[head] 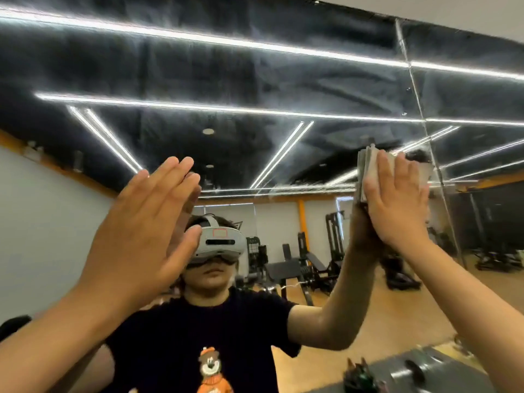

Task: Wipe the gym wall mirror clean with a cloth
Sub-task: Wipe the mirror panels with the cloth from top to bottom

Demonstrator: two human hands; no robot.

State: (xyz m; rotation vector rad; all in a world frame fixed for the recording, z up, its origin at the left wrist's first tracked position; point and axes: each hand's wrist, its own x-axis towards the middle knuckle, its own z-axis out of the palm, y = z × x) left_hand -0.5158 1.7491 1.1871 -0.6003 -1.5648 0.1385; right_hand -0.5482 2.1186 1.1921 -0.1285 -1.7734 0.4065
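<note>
High on the gym wall mirror (255,80), the right grip (397,205) is flat-fingered, pressing the folded cloth (367,165) to the glass; the left grip (141,231) is spread, holding nothing, apparently bracing there. Best to use even pressure and overlap strokes toward the panel seam (416,89).

No word, number or brand name can be read anywhere. In the mirror (255,66), at about six o'clock, the reflected black T-shirt (175,336) carries only an orange cartoon bear print (211,370) with no legible lettering. Above it, the reflected white headset (218,246) bears a small red-outlined rectangle (220,232), too blurred to read.
</note>
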